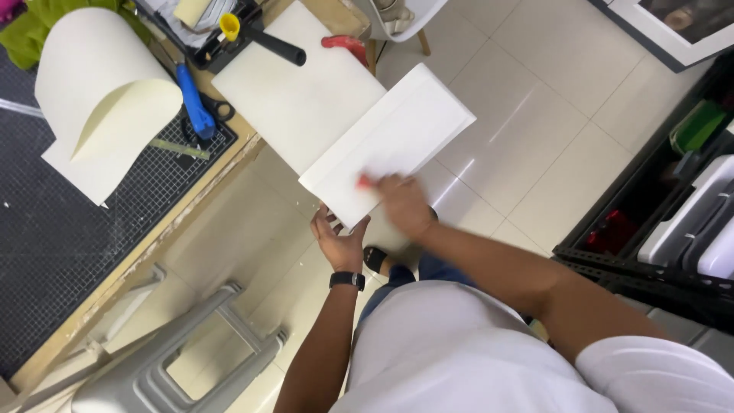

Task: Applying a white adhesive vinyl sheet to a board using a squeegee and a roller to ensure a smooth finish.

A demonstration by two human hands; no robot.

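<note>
**Two hands on one white board**

Two hands work a flat white board [390,141] that juts off the workbench [164,222] edge over the tiled floor [535,115]. The left hand [340,241], wrist in a dark watch [347,280], cups the board's near corner from below, fingers spread and curled up against it. The right hand [404,203] lies palm-down on top, blurred, pressing a small red thing [365,182] whose kind I cannot tell. The board looks light, stiff and easily dented, best held at its edges. Both forearms reach forward, the right crossing in from the side. Farther out: a curled cream sheet [107,92], a blue tool [195,103], a grey stool [176,359].
</note>
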